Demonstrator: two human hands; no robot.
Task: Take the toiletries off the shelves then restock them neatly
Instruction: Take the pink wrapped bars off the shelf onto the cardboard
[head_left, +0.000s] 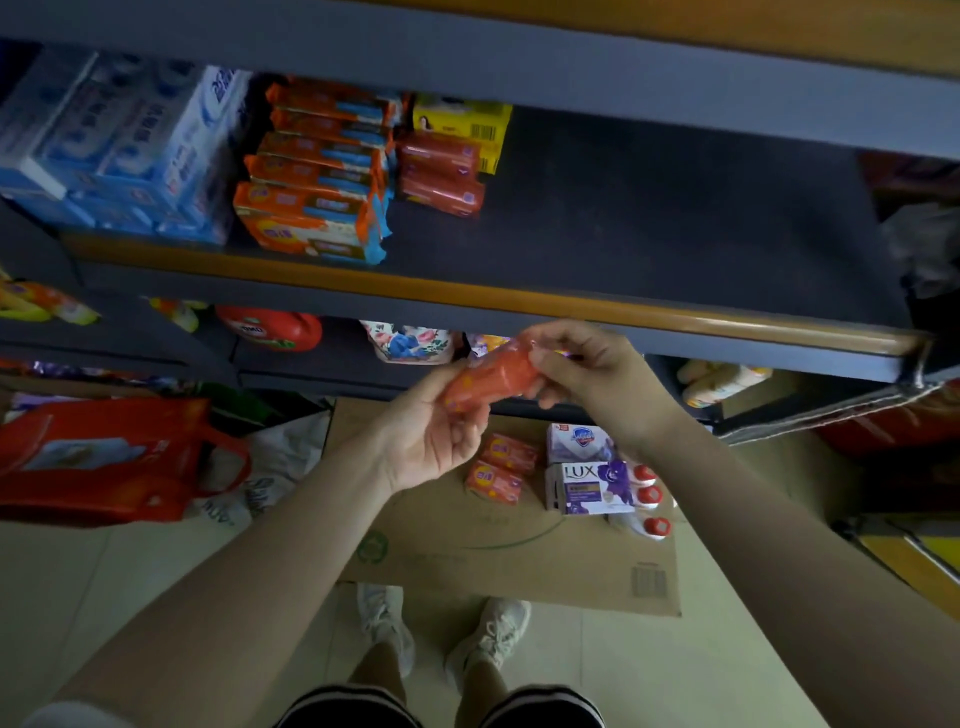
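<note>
You have one view only, from the camera on your head, wide-angle and bending straight edges near the borders. It faces forward and steeply down: the shelf (649, 228) fills the upper half close in front of you, the cardboard sheet (519, 561) on the floor lies far below, and your shoes (493, 634) sit near the bottom edge. No second view overlaps it.
</note>
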